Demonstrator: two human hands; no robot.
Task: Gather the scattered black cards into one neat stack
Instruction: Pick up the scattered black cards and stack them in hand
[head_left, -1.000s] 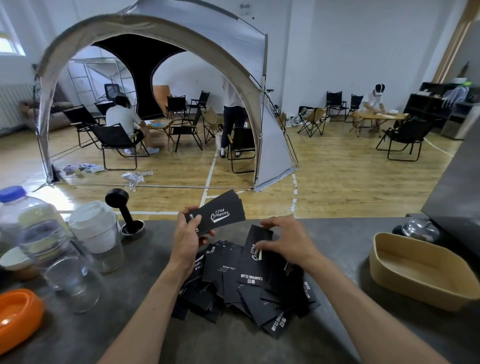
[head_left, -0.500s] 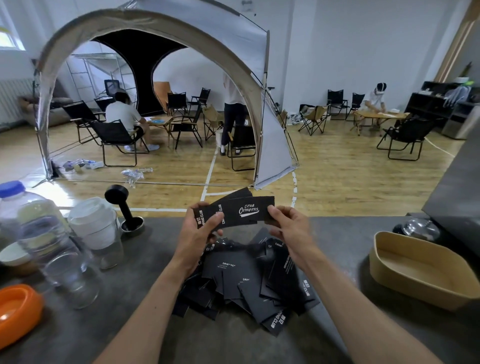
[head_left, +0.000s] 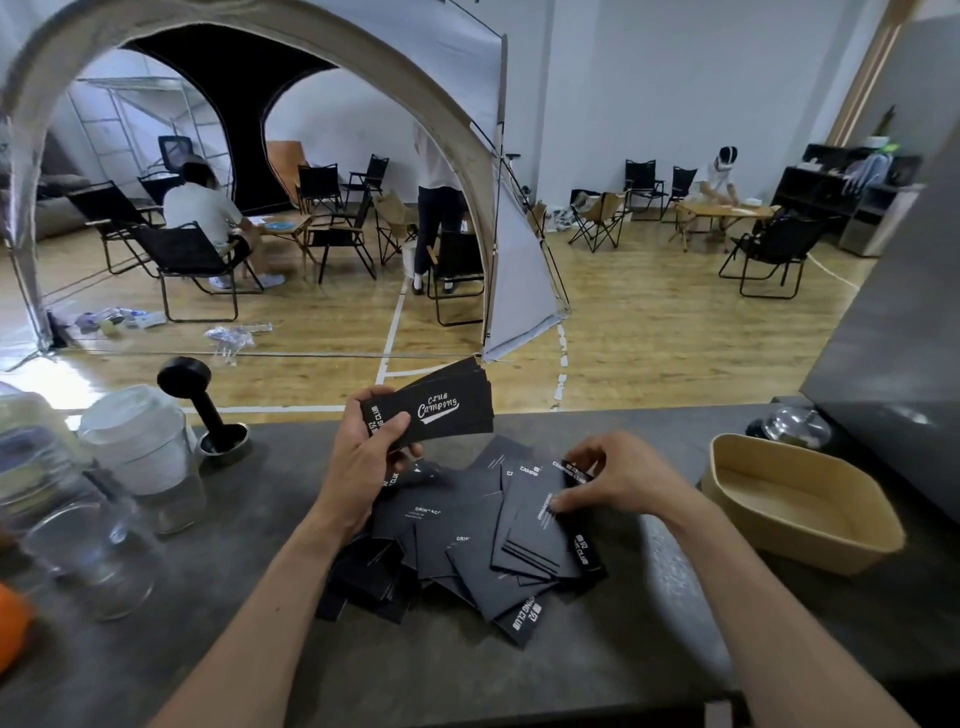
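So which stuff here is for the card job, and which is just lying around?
For the job:
held stack of cards in the left hand
scattered cards under the right hand

Just lying about:
beige tray
black-handled tamper
glass jars
white-lidded jar

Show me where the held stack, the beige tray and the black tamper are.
held stack (head_left: 441, 410), head view, on its white logo.
beige tray (head_left: 810, 540), head view, on its near rim.
black tamper (head_left: 177, 373), head view, on its round top.
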